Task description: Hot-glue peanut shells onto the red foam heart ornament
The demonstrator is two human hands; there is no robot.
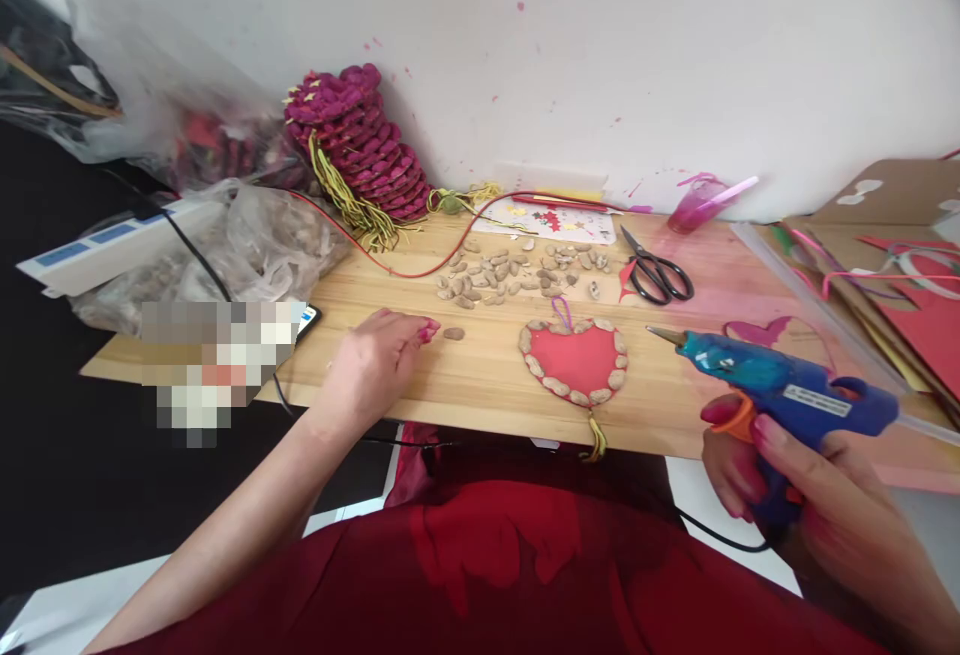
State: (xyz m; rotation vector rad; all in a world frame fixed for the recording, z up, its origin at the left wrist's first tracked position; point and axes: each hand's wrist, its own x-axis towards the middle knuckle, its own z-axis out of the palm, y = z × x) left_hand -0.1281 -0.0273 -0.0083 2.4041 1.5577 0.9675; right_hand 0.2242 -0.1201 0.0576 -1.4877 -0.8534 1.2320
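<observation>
My left hand [373, 363] rests over the wooden table, its fingers pressed together; what they hold, if anything, is hidden. Just right of its fingertips lies a single peanut shell [454, 334]. My right hand [795, 475] is wrapped round a blue glue gun [787, 380], whose nozzle points left. Between the hands lies a red heart [576, 361] edged with peanut shells, with a purple loop at its top and a yellow-green tassel [595, 438] hanging over the table's front edge. Loose peanut shells [495, 270] are scattered behind the heart.
Black scissors [658, 277] lie behind the heart, near a pink cup [686, 210]. A stack of purple pieces [360, 145] leans on the wall. Plastic bags [262, 235] and a phone [307, 319] are at left; cardboard [877, 200] is at right. A red cord crosses the table.
</observation>
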